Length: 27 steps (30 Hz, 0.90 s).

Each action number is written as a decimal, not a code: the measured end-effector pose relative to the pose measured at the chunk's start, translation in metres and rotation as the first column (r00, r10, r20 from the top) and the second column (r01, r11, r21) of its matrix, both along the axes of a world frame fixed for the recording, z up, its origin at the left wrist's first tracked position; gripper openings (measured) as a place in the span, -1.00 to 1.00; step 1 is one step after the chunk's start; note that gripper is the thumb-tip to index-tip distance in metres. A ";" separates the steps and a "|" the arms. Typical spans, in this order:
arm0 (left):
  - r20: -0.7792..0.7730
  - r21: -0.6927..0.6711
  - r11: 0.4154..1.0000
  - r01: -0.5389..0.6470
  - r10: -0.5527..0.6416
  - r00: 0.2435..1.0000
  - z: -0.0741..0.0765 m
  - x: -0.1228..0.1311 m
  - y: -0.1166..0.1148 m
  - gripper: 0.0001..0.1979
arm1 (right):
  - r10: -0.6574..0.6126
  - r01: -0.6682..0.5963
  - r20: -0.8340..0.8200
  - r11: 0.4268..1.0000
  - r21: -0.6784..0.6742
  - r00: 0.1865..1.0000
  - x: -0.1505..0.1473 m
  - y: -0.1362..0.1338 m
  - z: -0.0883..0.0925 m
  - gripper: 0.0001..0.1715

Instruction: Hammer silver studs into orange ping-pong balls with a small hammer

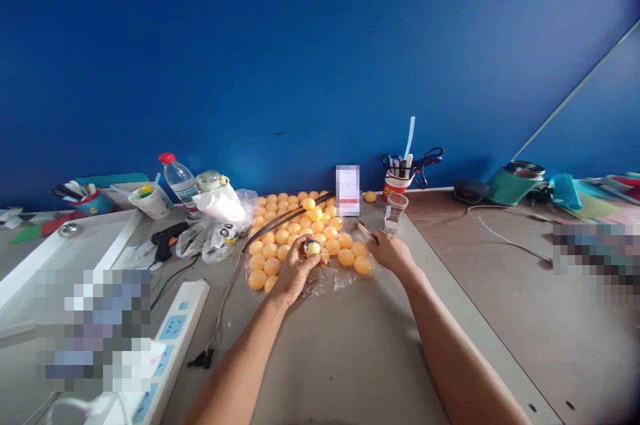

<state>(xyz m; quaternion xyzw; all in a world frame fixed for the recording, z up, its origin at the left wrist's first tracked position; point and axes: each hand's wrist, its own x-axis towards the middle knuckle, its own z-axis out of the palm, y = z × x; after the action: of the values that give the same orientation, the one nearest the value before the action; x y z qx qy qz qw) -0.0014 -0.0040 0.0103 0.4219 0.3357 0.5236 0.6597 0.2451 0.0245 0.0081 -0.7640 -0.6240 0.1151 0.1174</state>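
Note:
My left hand (299,268) is closed around a small round ball (313,248), pale yellow in front with a shiny silver-dark rim. It is held above the near edge of a bed of orange table tennis balls (281,236) in clear plastic. My right hand (393,250), to the right of the balls, pinches a thin light-coloured stick (366,230) that points away to the left; its tip is too small to make out. Close beyond that hand stands a small clear jar (397,203). Dark strips (280,218) lie across the balls.
A phone (347,190) stands upright behind the balls, beside a cup of pens and cables (397,184). On the left are a water bottle (179,180), a glue gun (167,240), a power strip (175,325) and a white tray (25,272). A green container (515,184) is at right.

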 end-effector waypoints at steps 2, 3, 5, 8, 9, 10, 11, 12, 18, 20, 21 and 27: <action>-0.030 0.004 1.000 -0.013 0.013 0.999 -0.004 -0.001 0.002 -0.57 | -0.018 0.018 -0.004 0.999 0.035 1.000 0.003 0.002 0.003 -0.70; -0.037 0.002 1.000 -0.022 0.023 0.999 -0.006 -0.001 0.003 -0.56 | -0.020 0.021 -0.011 0.998 0.066 1.000 0.005 0.002 0.005 -0.69; -0.047 0.000 1.000 -0.031 0.031 0.998 -0.008 -0.001 0.004 -0.55 | 0.012 0.000 -0.069 0.985 0.175 0.998 0.006 -0.001 0.011 -0.69; -0.082 0.012 0.999 -0.033 0.034 0.996 -0.007 0.001 0.005 -0.55 | 0.195 -0.099 -0.269 0.938 0.332 0.943 -0.001 -0.011 0.022 -0.72; -0.105 0.015 0.999 -0.036 0.038 0.994 -0.006 0.001 0.005 -0.55 | 0.264 -0.141 -0.340 0.927 0.347 0.902 -0.006 -0.015 0.026 -0.71; -0.135 0.018 0.999 -0.047 0.049 0.990 -0.005 0.001 0.005 -0.56 | 0.321 -0.182 -0.385 0.917 0.355 0.865 -0.011 -0.020 0.031 -0.71; -0.170 0.024 0.998 -0.063 0.066 0.983 -0.003 0.002 0.004 -0.57 | 0.366 -0.222 -0.396 0.904 0.366 0.842 -0.016 -0.025 0.035 -0.73; -0.208 0.029 0.997 -0.078 0.082 0.975 -0.002 0.002 0.004 -0.58 | 0.404 -0.254 -0.394 0.890 0.380 0.826 -0.022 -0.029 0.040 -0.76; -0.348 0.077 0.993 -0.093 0.114 0.930 0.002 0.002 0.004 -0.65 | 0.556 -0.470 -0.381 0.830 0.300 0.739 -0.043 -0.046 0.056 -0.76; -0.358 0.080 0.992 -0.095 0.118 0.926 0.001 0.002 0.004 -0.67 | 0.571 -0.501 -0.375 0.821 0.275 0.730 -0.045 -0.046 0.056 -0.74; -0.359 0.077 0.992 -0.101 0.122 0.925 0.001 0.002 0.004 -0.66 | 0.577 -0.511 -0.373 0.817 0.267 0.727 -0.045 -0.046 0.055 -0.72; -0.355 0.095 0.990 -0.100 0.127 0.926 0.001 0.002 0.003 -0.68 | 0.536 -0.472 -0.469 0.843 0.257 0.702 -0.046 -0.046 0.051 -0.71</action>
<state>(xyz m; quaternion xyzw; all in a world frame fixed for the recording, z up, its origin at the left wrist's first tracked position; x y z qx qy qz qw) 0.0006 -0.0014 0.0114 0.5151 0.4548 0.4869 0.5392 0.1995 -0.0215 0.0592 -0.4944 -0.7584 0.3091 0.2913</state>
